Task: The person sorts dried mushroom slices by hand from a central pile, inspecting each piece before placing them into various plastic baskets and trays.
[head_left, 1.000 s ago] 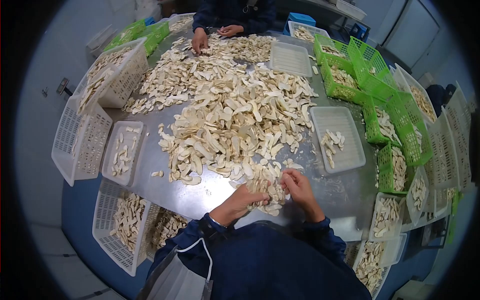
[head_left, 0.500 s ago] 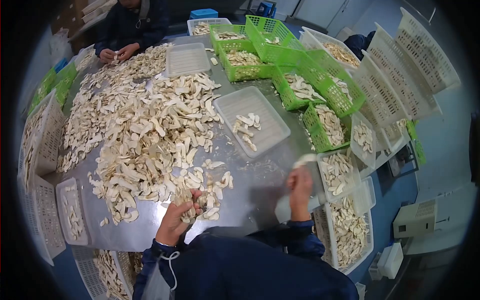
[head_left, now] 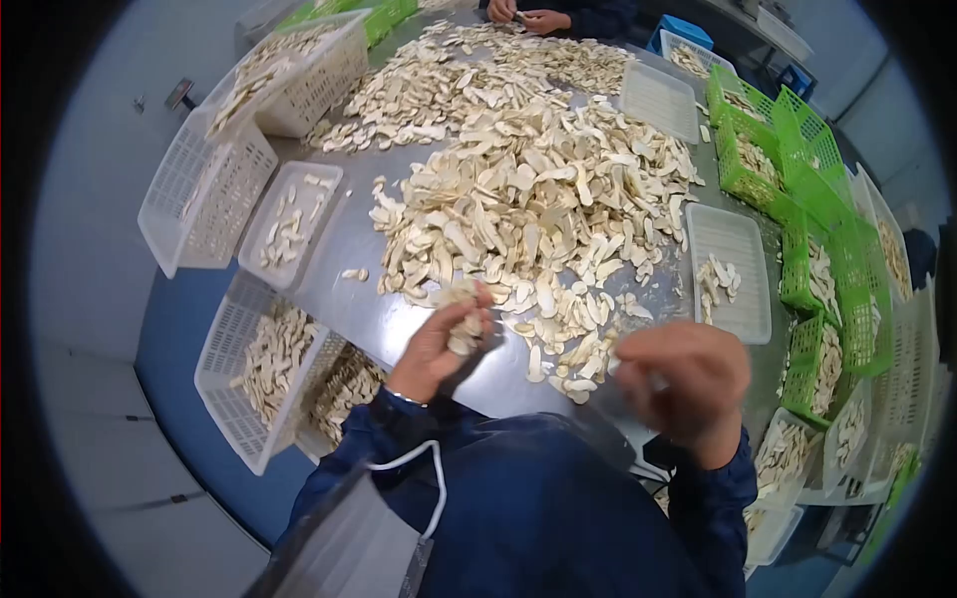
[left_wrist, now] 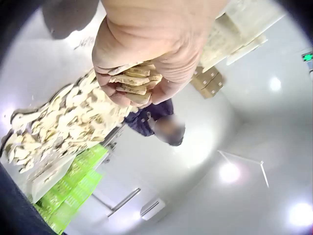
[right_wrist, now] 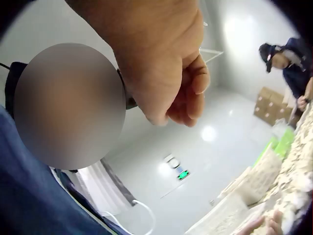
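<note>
My left hand [head_left: 439, 349] grips a small stack of pale slices [head_left: 464, 334], raised at the near edge of the pile [head_left: 518, 189]. In the left wrist view, the slices [left_wrist: 134, 83] lie stacked between the thumb and curled fingers of that hand [left_wrist: 146, 54]. Blurred in the head view, my right hand [head_left: 688, 384] is above the table's near side, right of some scattered slices [head_left: 578, 384]. Its fingers are loosely bent in the right wrist view, with nothing visible between thumb and fingers of the hand [right_wrist: 161, 68].
White trays with a few slices flank the pile, one left [head_left: 254, 249] and one right [head_left: 753, 314]. Green baskets [head_left: 748, 189] line the right side. White baskets [head_left: 214, 374] stand at the left. Another person's hands [head_left: 528, 18] are at the far side.
The right hand has come back left from the trays at the right; the slice it held is no longer seen. The left hand has lifted off the pile's edge, still gripping slices. The head view has swung left.
</note>
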Motion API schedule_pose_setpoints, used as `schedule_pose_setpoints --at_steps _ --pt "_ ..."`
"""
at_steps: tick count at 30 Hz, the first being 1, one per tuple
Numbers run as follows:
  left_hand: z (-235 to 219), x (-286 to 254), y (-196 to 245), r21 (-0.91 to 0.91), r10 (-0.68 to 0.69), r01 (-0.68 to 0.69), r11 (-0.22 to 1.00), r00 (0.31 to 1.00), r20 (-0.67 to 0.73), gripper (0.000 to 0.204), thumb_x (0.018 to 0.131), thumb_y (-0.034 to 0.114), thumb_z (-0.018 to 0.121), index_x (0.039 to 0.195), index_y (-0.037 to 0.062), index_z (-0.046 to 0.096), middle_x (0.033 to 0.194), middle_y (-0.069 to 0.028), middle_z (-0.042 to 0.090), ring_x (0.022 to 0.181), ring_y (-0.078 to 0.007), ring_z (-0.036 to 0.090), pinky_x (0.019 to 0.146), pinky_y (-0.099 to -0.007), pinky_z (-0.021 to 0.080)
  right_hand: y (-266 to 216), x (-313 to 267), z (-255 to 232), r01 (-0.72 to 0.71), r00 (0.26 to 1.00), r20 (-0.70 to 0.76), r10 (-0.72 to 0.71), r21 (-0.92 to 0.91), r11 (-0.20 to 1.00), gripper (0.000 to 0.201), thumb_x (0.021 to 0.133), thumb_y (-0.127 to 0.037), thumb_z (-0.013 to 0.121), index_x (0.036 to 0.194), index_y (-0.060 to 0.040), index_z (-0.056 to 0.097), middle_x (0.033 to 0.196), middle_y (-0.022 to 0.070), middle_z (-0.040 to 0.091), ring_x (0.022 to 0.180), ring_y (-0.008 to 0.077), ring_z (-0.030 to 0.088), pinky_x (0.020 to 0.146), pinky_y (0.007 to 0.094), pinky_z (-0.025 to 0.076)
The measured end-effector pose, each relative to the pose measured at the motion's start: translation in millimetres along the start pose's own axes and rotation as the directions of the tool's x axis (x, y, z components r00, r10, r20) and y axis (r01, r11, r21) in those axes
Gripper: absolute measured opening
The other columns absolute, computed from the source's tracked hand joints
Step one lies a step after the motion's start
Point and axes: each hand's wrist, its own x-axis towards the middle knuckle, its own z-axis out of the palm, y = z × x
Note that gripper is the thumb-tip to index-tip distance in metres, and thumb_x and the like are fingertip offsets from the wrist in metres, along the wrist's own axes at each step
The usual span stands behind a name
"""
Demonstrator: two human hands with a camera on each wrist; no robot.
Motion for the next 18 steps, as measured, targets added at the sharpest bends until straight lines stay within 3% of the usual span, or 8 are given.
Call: schedule_pose_setpoints --at_steps 2,3,5,9,13,15,17,18 --pt "2.5 -27.6 16.4 0.004 0.152 -0.152 0.988 0.986 -0.065 0.033 0.092 0.007 0.061 0.124 0.0035 0.054 0.107 -0.0103 0.063 0.088 -0.0191 0.064 0.078 -0.0321 0.057 -24.6 34.1 6.2 0.330 0.944 0.005 -0.330 -0.073 0.941 0.019 0.076 -0.020 0.080 0.080 -0.0069 0.066 0.069 0.0004 0.060 0.051 0.0127 0.055 0.045 0.0241 0.043" --pt "-0.6 -42.5 24.5 0.041 0.248 -0.245 0.969 0.963 -0.102 0.034 0.092 0.008 0.062 0.124 0.0036 0.054 0.106 -0.0101 0.063 0.089 -0.0197 0.064 0.078 -0.0322 0.056 -37.4 41.1 11.4 0.383 0.923 -0.022 -0.384 -0.054 0.922 0.021 0.078 -0.021 0.079 0.078 -0.0067 0.064 0.067 -0.0003 0.057 0.049 0.0111 0.050 0.043 0.0231 0.037" --pt "-25.6 -69.4 48.4 -0.046 0.256 -0.255 0.966 0.967 -0.002 0.035 0.092 0.010 0.062 0.125 0.0035 0.053 0.106 -0.0094 0.063 0.090 -0.0220 0.064 0.076 -0.0328 0.055 -63.5 51.6 21.8 0.415 0.906 -0.124 -0.405 0.068 0.907 0.023 0.081 -0.019 0.073 0.069 -0.0085 0.058 0.062 0.0001 0.049 0.050 0.0118 0.047 0.043 0.0248 0.033" --pt "-66.8 -120.7 86.6 -0.093 0.489 -0.505 0.858 0.859 -0.152 0.037 0.092 0.012 0.061 0.127 0.0052 0.052 0.101 -0.0102 0.063 0.089 -0.0233 0.064 0.074 -0.0352 0.054 -89.7 62.5 53.1 0.516 0.826 -0.343 -0.446 0.146 0.844 0.033 0.082 -0.011 0.069 0.057 -0.0071 0.049 0.057 0.0017 0.041 0.049 0.0119 0.039 0.043 0.0249 0.024" --pt "-110.4 -167.9 137.4 -0.076 0.584 -0.586 0.807 0.810 -0.044 0.038 0.094 0.012 0.060 0.128 -0.0010 0.049 0.101 -0.0118 0.063 0.090 -0.0217 0.063 0.079 -0.0351 0.054 -93.9 62.9 61.3 0.566 0.806 -0.326 -0.494 0.178 0.805 0.033 0.080 -0.006 0.067 0.055 -0.0063 0.046 0.057 0.0009 0.039 0.048 0.0118 0.037 0.043 0.0241 0.023" --pt "-148.1 -185.3 176.4 0.025 0.700 -0.716 0.698 0.674 -0.235 0.040 0.094 0.011 0.060 0.128 -0.0053 0.047 0.099 -0.0124 0.063 0.092 -0.0218 0.064 0.082 -0.0377 0.055 -99.2 62.2 56.7 0.532 0.836 -0.296 -0.463 0.228 0.816 0.034 0.081 -0.005 0.066 0.055 -0.0064 0.045 0.057 0.0007 0.038 0.048 0.0116 0.037 0.042 0.0239 0.023" --pt "-223.1 -212.6 237.8 0.001 0.742 -0.749 0.663 0.657 -0.131 0.051 0.093 0.011 0.061 0.134 -0.0091 0.038 0.113 -0.0185 0.058 0.107 -0.0282 0.061 0.088 -0.0429 0.056 -97.8 62.4 54.1 0.565 0.816 -0.282 -0.505 0.205 0.799 0.034 0.081 -0.005 0.065 0.055 -0.0061 0.044 0.057 0.0008 0.038 0.047 0.0114 0.037 0.042 0.0239 0.023" --pt "-214.5 -212.5 242.8 -0.051 0.763 -0.792 0.609 0.602 -0.234 0.057 0.093 0.012 0.061 0.137 -0.0098 0.033 0.120 -0.0209 0.053 0.113 -0.0314 0.058 0.091 -0.0442 0.055 -96.9 62.5 52.3 0.583 0.805 -0.272 -0.527 0.196 0.788 0.034 0.082 -0.004 0.065 0.055 -0.0060 0.044 0.057 0.0008 0.038 0.047 0.0113 0.037 0.042 0.0239 0.023"
